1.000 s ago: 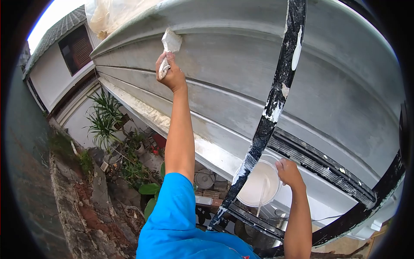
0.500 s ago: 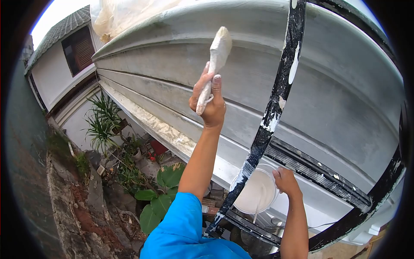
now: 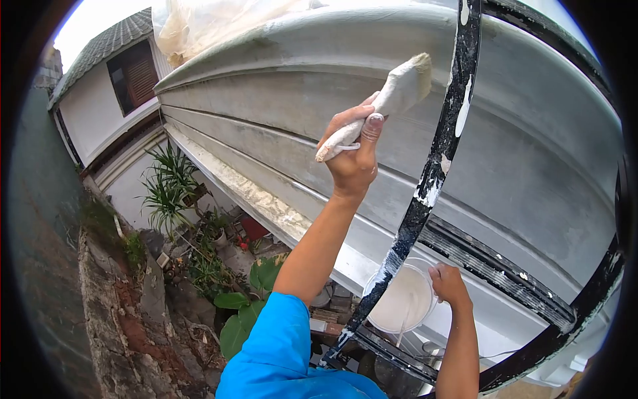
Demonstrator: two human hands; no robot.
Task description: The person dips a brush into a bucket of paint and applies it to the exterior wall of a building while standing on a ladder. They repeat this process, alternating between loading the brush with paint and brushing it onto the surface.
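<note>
View: head, the only one.
Left hand point(image 3: 352, 163): closed round the handle of the brush point(image 3: 399, 90), thumb pressed along it.
Brush: raised near the upper edge of the grey moulding point(image 3: 279, 106), bristles just beside the black bar point(image 3: 435, 166). Contact with the surface cannot be told.
Right hand point(image 3: 448, 282): fingers curled over the rim of the paint pail point(image 3: 402, 302).
Pail: held low by the moulding's lower edge, partly behind the bar, white paint inside.
Below: plants point(image 3: 166, 193) along the wall foot.
Technique (judged): strokes are best run along the grooves, the bar kept clear of the bristles, and the pail held level.
</note>
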